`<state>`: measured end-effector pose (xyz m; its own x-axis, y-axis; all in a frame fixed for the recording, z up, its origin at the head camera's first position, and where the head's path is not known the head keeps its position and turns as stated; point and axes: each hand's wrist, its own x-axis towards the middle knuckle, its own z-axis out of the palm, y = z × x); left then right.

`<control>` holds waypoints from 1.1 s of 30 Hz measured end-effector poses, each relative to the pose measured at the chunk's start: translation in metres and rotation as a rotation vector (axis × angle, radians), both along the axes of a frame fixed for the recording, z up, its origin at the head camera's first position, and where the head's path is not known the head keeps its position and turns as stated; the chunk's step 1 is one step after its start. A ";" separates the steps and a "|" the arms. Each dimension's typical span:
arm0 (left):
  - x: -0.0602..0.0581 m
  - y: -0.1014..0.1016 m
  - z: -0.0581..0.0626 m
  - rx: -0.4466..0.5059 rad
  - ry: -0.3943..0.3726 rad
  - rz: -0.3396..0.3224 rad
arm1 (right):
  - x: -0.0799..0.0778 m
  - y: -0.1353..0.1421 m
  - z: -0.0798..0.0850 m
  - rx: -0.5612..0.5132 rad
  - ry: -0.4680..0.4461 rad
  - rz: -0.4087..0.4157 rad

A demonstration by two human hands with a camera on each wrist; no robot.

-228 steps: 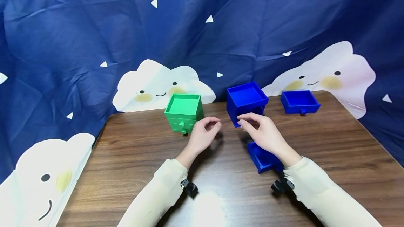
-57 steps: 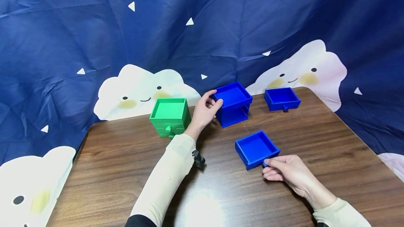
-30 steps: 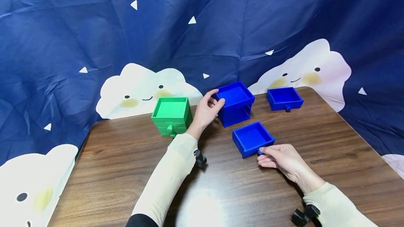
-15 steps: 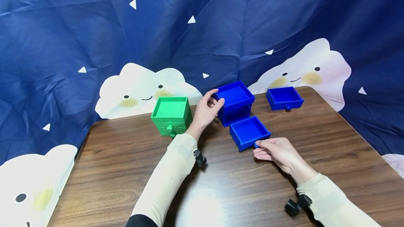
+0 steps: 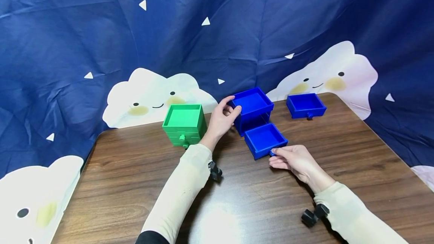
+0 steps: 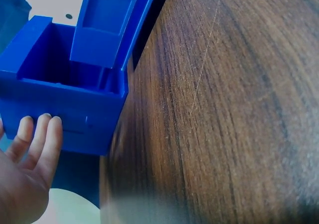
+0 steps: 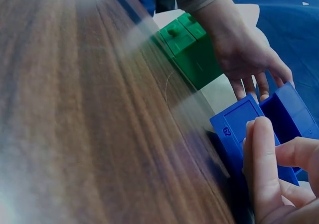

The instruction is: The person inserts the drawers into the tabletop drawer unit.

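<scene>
In the head view my left hand (image 5: 220, 121) holds the left side of a blue mini cabinet (image 5: 253, 101), thumb and index finger at its top rim. Three fingers (image 6: 50, 142) lie against the side wall in the left wrist view. My right hand (image 5: 298, 163) pinches the small round knob of a blue drawer (image 5: 265, 138). The drawer's far end is at the lower front opening of the cabinet, and its near end sticks out toward me. Part of the knob is hidden by the fingers.
A second blue drawer (image 5: 306, 104) stands at the back right, its knob facing me. The green mini cabinet (image 5: 183, 121), with two knobs, stands left of my left hand. Behind the wooden table (image 5: 135, 183) hangs a dark blue cloth (image 5: 169, 40) with clouds.
Earlier, the right hand had this drawer out in front, apart from the cabinet. It has pushed it away from me, up to the opening. The left hand came to the blue cabinet and stayed.
</scene>
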<state>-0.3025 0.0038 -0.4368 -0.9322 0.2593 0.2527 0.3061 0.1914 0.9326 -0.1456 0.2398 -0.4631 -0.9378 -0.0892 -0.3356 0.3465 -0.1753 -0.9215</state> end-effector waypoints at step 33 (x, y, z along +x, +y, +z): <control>0.000 0.001 -0.001 0.024 -0.001 -0.001 | -0.017 -0.008 0.004 0.002 0.008 -0.018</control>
